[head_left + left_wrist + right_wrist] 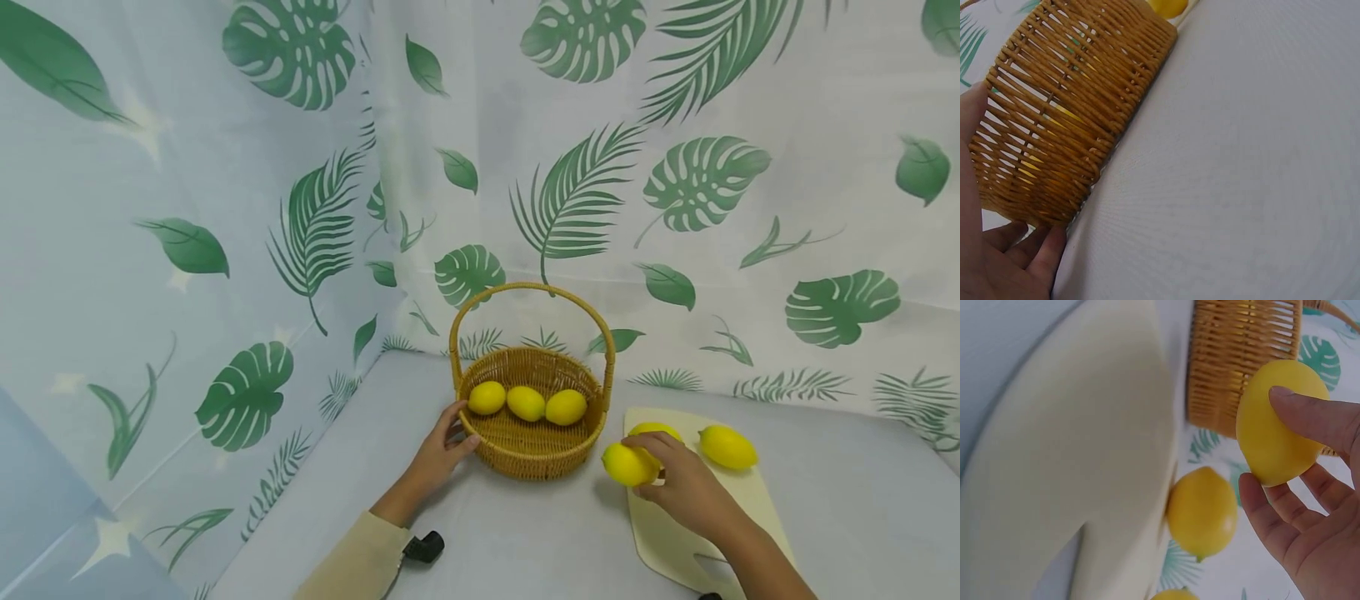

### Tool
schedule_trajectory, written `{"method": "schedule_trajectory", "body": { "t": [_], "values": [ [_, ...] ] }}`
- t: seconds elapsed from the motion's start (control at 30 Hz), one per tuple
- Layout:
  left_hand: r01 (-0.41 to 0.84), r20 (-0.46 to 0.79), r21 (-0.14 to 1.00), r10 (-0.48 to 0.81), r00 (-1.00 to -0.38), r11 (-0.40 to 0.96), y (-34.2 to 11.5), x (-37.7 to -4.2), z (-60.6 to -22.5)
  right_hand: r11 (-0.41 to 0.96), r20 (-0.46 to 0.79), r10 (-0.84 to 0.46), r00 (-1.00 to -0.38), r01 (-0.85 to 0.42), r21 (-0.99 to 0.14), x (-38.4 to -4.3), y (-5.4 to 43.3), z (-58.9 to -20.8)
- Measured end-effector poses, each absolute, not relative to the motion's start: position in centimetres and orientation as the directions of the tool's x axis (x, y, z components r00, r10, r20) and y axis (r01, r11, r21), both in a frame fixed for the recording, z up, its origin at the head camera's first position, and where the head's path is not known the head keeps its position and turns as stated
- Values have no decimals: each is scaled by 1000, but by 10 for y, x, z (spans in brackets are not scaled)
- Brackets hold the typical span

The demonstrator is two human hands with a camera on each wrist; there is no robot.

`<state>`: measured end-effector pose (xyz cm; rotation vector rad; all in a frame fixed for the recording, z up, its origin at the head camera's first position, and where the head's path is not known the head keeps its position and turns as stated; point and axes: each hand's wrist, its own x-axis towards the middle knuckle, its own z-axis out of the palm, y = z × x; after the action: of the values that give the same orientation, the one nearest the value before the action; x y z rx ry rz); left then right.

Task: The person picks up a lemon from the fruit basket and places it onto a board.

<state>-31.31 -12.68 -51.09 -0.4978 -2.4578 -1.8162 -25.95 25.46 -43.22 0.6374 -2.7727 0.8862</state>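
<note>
A round wicker basket (536,462) with a tall arched handle holds three yellow lemons, one of them the left lemon (487,398), in a row. My left hand (435,454) holds the basket's left side, thumb towards the front; in the left wrist view its fingertips (1054,247) lie against the woven wall. My right hand (686,483) pinches another lemon (1266,437) between thumb and fingers, raised just right of the basket. Below and behind it is a cream cutting board (663,533) bearing two lemons, a partly hidden one (656,429) and one farther right (727,447).
A white cloth covers the table (525,550). Leaf-printed curtains (480,200) hang behind and along the left. A small black device (424,547) sits by the left sleeve (360,558). The board has a notch at its near end.
</note>
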Motion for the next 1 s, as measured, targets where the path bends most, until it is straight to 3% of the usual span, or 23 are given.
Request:
{"method": "schedule_trajectory", "body": {
  "t": [1.0],
  "values": [
    [279,222,926,231,-947,256,-126,-313,-511,775,220,-299,-928,-371,-512,-262,292,-458]
  ]
}}
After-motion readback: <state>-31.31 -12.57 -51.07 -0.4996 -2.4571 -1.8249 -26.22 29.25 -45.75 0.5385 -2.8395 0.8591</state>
